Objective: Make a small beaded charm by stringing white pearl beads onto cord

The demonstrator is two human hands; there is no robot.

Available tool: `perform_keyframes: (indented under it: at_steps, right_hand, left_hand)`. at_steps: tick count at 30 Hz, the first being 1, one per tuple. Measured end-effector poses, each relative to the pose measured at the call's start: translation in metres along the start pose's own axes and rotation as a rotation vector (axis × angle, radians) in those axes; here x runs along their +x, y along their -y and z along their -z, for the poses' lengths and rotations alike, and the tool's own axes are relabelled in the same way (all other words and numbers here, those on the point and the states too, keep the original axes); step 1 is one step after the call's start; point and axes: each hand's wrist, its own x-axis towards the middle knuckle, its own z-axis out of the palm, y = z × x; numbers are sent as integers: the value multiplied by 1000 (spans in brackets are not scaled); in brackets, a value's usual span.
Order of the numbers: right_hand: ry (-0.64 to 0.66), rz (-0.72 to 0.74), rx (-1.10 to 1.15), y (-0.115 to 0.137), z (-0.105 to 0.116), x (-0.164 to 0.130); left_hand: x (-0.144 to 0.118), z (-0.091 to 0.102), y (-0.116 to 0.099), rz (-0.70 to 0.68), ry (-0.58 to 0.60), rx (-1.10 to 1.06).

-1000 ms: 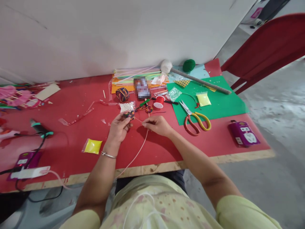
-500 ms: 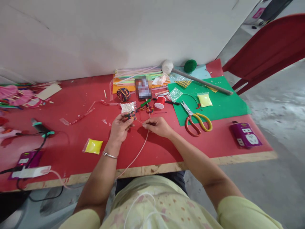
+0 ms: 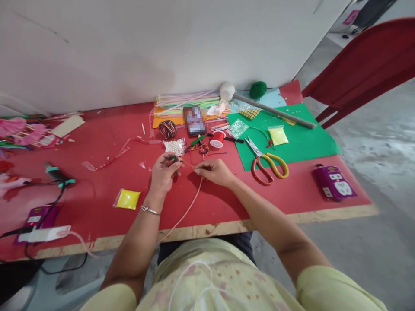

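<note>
My left hand (image 3: 162,173) is closed around a small multicoloured yarn piece (image 3: 175,159), whose exact shape the fingers partly hide. From it a thin thread (image 3: 188,164) runs across to my right hand (image 3: 214,171), which pinches its far part between thumb and forefinger. Just beyond the hands lie a bag of white beads (image 3: 175,146), a ring of multicoloured yarn (image 3: 204,149), and a spool of red thread (image 3: 217,139). A multicoloured yarn ball (image 3: 167,129) sits behind the beads.
Scissors (image 3: 266,160) lie right, partly on green paper (image 3: 311,142). A phone (image 3: 196,125) has a pale cable (image 3: 189,205) crossing the table edge. Purple power sockets (image 3: 334,183), a glue gun (image 3: 14,182), and a yellow packet (image 3: 127,199) stand around.
The yarn piece in my left hand has turned slightly and shifted a little left. My right hand stays in nearly the same place, still pinching the thread.
</note>
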Motion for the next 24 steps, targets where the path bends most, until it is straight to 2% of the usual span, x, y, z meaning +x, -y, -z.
perform_keyframes:
  at_steps: [4,11,24]
  right_hand:
    - [-18,3,-6,-1,0,0]
    - [-51,27,-13,0,1,0]
    - [-36,56,4,1,1,0]
  left_hand:
    - [-1,-1,-3,36,-3,-27]
    - [0,3,-7,205,51,-186]
    - [-3,3,-8,283,122,-196]
